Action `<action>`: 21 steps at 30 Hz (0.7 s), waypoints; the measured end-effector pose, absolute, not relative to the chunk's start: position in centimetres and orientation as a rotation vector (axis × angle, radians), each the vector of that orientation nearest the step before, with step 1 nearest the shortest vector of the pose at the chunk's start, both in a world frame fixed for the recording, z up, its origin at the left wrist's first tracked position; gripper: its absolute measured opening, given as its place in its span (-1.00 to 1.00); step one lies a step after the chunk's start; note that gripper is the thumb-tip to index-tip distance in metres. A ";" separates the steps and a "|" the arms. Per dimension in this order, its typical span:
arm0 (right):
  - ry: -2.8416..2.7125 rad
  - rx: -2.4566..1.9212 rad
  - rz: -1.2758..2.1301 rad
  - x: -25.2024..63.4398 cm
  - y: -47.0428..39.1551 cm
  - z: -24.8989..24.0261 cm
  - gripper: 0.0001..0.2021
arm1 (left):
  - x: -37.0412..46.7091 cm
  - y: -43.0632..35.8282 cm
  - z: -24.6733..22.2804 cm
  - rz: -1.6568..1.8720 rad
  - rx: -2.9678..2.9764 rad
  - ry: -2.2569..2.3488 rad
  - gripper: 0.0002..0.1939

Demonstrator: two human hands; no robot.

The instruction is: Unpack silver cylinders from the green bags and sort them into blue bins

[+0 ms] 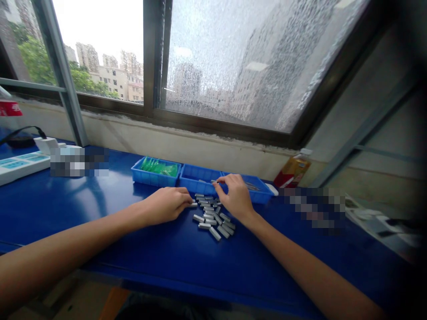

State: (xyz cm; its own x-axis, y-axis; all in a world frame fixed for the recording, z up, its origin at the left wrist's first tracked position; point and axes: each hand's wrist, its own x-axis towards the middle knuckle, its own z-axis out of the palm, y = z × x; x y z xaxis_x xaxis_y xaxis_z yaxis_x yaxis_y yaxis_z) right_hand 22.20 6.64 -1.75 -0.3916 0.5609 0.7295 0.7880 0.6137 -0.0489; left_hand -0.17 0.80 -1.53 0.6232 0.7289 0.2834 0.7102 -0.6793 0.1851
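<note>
Short silver metal bars (209,213) lie in a loose heap on the blue table. At the heap's left edge, my left hand (168,204) is closed, with its fingertips at one short silver metal bar (194,205). My right hand (236,196) is pinched round another small silver metal bar (214,181), over the front rim of the middle blue bin (198,171). Something small and silver shows inside that bin. To its left, a blue bin (155,179) holds green plastic bags (159,167). The right blue bin (263,195), partly behind my right hand, contains thin metallic pieces.
A bottle with a red and yellow label (292,170) stands behind the bins at the right. On the left are a white power strip (25,164) and a metal post (71,106). The window wall runs along the table's back edge; papers (370,218) lie far right.
</note>
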 end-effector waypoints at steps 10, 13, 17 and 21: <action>-2.170 -0.973 -0.407 21.5 5.5 -1.5 -0.84 | -1.2 1.9 -2.2 0.425 2.699 1.783 -0.75; -2.275 -0.840 -0.368 21.0 4.6 -1.4 -0.85 | -1.1 1.9 -2.0 0.473 2.660 1.793 -0.74; -2.404 -0.702 -0.314 20.1 3.5 -1.4 -0.81 | -0.3 1.3 -1.2 0.660 2.594 1.576 -0.78; -2.438 -0.601 -0.334 19.8 2.8 -1.4 -0.87 | 0.6 0.3 -0.4 0.793 2.573 1.313 -0.74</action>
